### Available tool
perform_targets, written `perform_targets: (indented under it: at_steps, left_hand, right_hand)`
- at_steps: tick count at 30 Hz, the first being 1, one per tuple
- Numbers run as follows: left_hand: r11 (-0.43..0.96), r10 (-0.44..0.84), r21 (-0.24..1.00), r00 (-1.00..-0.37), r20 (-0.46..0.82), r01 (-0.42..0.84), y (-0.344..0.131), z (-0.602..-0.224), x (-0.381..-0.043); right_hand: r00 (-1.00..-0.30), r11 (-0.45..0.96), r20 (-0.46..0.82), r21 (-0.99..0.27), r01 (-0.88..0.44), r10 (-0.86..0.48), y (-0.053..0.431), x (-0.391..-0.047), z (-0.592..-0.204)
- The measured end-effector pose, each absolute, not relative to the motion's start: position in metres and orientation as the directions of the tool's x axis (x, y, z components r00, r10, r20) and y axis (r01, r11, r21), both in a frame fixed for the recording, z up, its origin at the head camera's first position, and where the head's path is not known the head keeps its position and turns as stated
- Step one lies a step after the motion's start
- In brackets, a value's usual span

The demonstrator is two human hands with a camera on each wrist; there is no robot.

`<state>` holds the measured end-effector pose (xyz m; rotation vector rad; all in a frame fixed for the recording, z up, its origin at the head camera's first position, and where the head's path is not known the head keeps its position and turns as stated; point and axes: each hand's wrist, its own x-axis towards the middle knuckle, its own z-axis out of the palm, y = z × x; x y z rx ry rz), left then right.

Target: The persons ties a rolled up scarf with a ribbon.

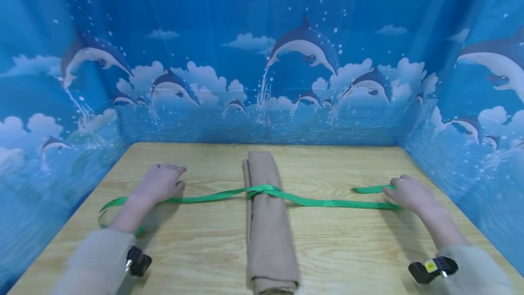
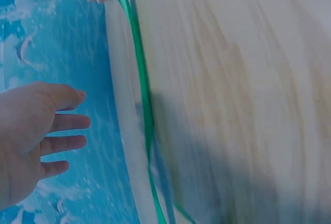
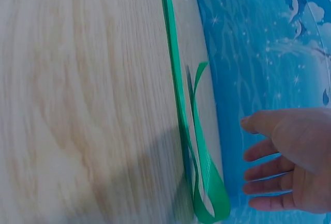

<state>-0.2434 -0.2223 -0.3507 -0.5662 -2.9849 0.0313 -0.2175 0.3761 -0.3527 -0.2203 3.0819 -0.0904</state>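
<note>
A brown folded cloth [image 1: 270,236] lies lengthwise on the table, one end toward the person. Round it passes a green ribbon [image 1: 327,203], which overlaps itself on top of the cloth, with its two tails spread out left and right. My left hand [image 1: 159,185] is over the left tail; in the left wrist view its fingers [image 2: 67,122] are extended and hold nothing. Over the right tail, which loops back on itself, is my right hand [image 1: 414,195]. The right wrist view shows that hand's fingers [image 3: 269,174] loosely spread, apart from the ribbon [image 3: 178,94].
The wooden table [image 1: 196,258] has rounded far corners. A blue curtain [image 1: 213,117] printed with dolphins and clouds stands behind it and on both sides. A small black device [image 1: 139,261] is on the left sleeve, another [image 1: 427,270] on the right.
</note>
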Motion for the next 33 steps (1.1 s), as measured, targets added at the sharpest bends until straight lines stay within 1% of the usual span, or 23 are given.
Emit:
perform_targets:
  at_steps: [5,12,19,23,27,33]
  left_hand:
    - [0.917,0.398,-0.019,-0.909,0.119,0.399,-0.198,-0.346,-0.246]
    - [0.893,0.436,0.032,-0.881,0.181,0.448,-0.169,-0.346,-0.247]
    - [0.860,0.483,0.071,-0.851,0.204,0.505,-0.145,-0.350,-0.250]
    - [0.856,0.491,0.085,-0.853,0.178,0.510,-0.134,-0.354,-0.250]
    - [0.851,0.503,0.098,-0.854,0.129,0.516,-0.125,-0.361,-0.251]
    - [0.849,0.520,0.052,-0.849,0.094,0.525,-0.113,-0.370,-0.248]
  right_hand:
    - [-0.979,0.977,0.012,-0.060,-0.205,-0.205,0.355,-0.219,-0.355]
    - [-0.964,0.966,0.084,-0.049,-0.255,-0.250,0.326,-0.223,-0.356]
    - [-0.941,0.948,0.141,-0.044,-0.316,-0.307,0.301,-0.227,-0.354]
    - [-0.926,0.932,0.147,-0.057,-0.358,-0.347,0.288,-0.231,-0.354]
    - [-0.909,0.911,0.120,-0.058,-0.408,-0.400,0.276,-0.232,-0.358]
    - [-0.875,0.874,0.064,-0.058,-0.483,-0.480,0.258,-0.231,-0.366]
